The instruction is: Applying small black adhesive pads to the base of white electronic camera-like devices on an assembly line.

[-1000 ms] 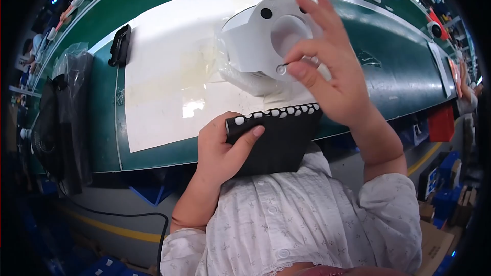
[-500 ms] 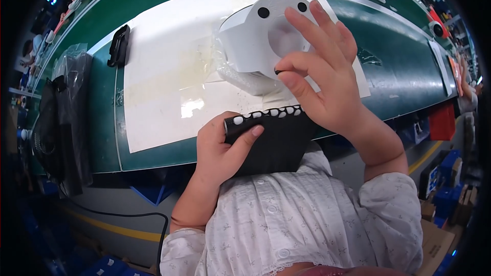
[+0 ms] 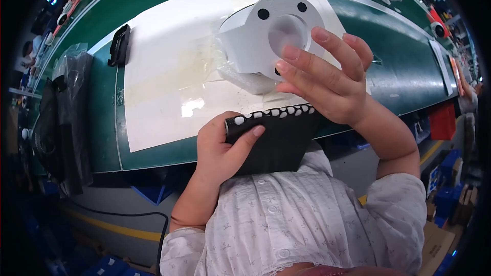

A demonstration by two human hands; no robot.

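- Left hand [image 3: 223, 148] is pinching the top edge of a black sheet [image 3: 279, 148], thumb on the near side, right in front of the person's body.
- That top edge has a run of white ovals [image 3: 239, 120] along it.
- Right hand [image 3: 337, 84] has its fingers loosely spread and a bit curled, up over the near right side of a white housing [image 3: 251, 46]. One fingertip is right by the lower black dot [image 3: 277, 72]; can't tell if it's actually touching.
- The housing has a big round hollow in its face, plus two more black dots [image 3: 263, 14] near the far edge.
- It sits on clear plastic wrap [image 3: 255, 85], on a white board [image 3: 169, 66] covering part of the green worktop [image 3: 404, 74].
- Black plastic holder [image 3: 119, 46] is at the board's left edge.
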